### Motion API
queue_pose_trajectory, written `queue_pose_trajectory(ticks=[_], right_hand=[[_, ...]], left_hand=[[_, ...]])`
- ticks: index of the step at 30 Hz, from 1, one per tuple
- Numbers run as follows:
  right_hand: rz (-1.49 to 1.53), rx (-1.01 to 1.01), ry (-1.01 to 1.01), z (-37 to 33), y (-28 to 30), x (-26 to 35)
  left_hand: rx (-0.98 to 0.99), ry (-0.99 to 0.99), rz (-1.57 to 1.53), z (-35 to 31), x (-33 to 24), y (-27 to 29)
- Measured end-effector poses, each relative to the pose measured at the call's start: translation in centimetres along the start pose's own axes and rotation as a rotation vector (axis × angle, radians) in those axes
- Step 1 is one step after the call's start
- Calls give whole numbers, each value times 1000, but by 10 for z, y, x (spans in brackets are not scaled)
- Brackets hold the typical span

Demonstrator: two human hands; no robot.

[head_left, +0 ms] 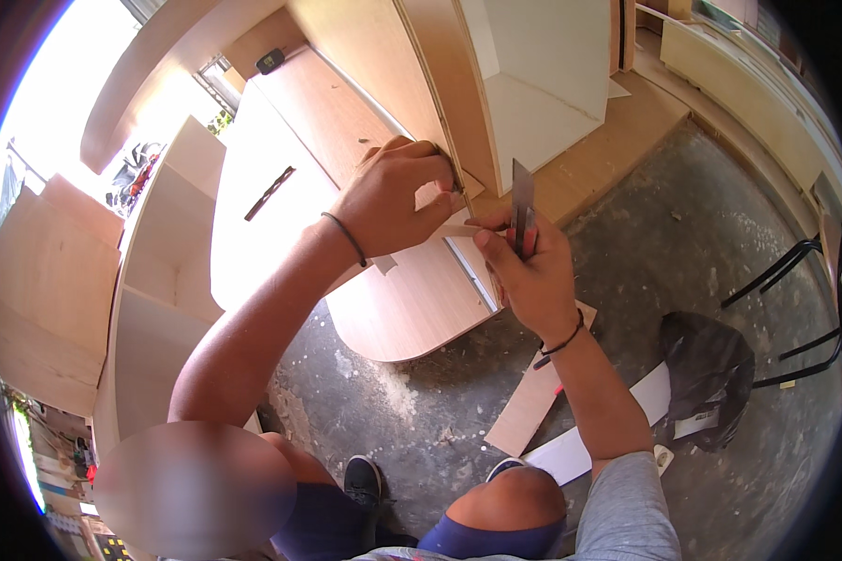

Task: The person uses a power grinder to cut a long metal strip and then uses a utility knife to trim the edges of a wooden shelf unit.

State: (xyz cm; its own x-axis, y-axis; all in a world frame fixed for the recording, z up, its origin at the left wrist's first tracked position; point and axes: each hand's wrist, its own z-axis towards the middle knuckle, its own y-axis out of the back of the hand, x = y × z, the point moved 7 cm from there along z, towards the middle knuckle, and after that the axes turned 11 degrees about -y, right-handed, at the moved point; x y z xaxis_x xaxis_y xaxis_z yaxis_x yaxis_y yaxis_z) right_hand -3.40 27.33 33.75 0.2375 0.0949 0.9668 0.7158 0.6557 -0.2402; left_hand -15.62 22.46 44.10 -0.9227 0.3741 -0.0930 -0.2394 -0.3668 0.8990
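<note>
My right hand is closed around a cutter knife with a red body, its wide metal blade pointing up and away from me. Between its thumb and fingertips it also pinches a thin, pale wood-toned strip that looks like edge banding. My left hand is curled at the long edge of an upright wooden panel, with part of the strip looping by its thumb. Its fingertips are partly hidden. Beneath both hands lies a light wood-grain board with a rounded end.
A dark slim tool and a black tape measure lie on the sunlit boards. White-lined cabinets stand left and far right. On the concrete floor are offcuts, a black plastic bag and chair legs.
</note>
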Motion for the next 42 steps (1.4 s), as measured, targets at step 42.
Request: queue_pose_trajectory(ticks=[42], right_hand=[[-1523, 101, 274, 14, -21, 93]], left_hand=[[-32, 56, -189, -21, 27, -13]])
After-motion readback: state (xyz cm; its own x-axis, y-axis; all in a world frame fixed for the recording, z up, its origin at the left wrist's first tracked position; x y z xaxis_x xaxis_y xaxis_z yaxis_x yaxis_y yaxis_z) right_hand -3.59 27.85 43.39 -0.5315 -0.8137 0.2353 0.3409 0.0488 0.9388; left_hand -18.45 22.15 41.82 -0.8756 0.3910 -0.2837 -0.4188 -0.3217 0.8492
